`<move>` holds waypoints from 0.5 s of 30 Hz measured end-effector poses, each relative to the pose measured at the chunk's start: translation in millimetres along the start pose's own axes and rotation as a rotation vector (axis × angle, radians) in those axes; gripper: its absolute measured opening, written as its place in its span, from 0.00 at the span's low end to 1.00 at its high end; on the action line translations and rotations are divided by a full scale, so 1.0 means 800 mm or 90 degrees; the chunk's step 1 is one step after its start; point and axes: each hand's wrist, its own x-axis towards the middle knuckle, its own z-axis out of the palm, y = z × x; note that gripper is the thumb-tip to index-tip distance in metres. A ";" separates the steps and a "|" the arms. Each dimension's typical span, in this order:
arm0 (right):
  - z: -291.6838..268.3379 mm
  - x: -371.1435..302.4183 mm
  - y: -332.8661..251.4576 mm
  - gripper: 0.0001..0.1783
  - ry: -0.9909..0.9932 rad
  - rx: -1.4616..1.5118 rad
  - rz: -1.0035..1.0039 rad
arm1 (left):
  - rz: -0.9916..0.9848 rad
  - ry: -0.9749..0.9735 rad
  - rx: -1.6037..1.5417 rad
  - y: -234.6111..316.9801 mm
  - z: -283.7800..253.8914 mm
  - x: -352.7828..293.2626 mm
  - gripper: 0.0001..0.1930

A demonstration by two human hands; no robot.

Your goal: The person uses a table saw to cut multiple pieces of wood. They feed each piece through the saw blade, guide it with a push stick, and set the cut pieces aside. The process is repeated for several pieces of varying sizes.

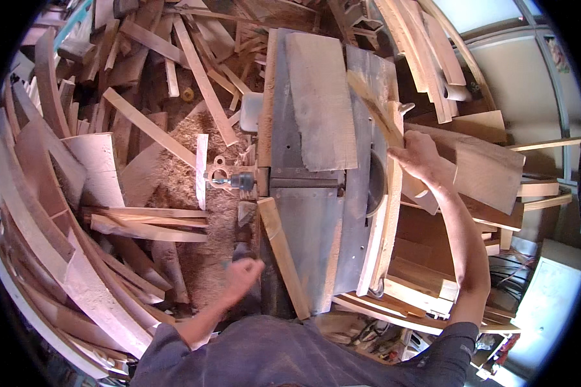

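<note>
My right hand [419,158] reaches over the right side of a woodworking machine, its fingers closed around the near end of a wooden strip [376,106]. The strip slants away to the far left over the metal bed. My left hand [244,274] is curled, slightly blurred, beside the machine's near left edge; nothing shows in it. A wide grey board [323,103] lies flat on the far metal table. On the near metal table [310,232] a narrow wooden strip [283,258] rests at a slant along the left edge. Between the tables runs a dark slot [305,183].
A round saw blade [376,186] stands beside the wooden fence [382,238]. Sawdust [187,161] and loose offcuts cover the left floor. Long boards [97,300] curve along the left. More boards [487,171] are stacked at the right, near a white cabinet [549,297].
</note>
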 end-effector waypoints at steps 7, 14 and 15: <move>-0.004 -0.022 -0.098 0.24 -0.038 0.076 0.011 | 0.254 0.301 -0.072 0.121 -0.106 0.310 0.20; 0.021 -0.039 -0.112 0.24 0.066 0.192 -0.010 | 0.014 0.264 -0.380 0.196 -0.100 0.488 0.50; 0.021 -0.061 -0.112 0.23 0.096 0.240 -0.023 | -0.023 0.278 -0.402 0.194 -0.105 0.501 0.49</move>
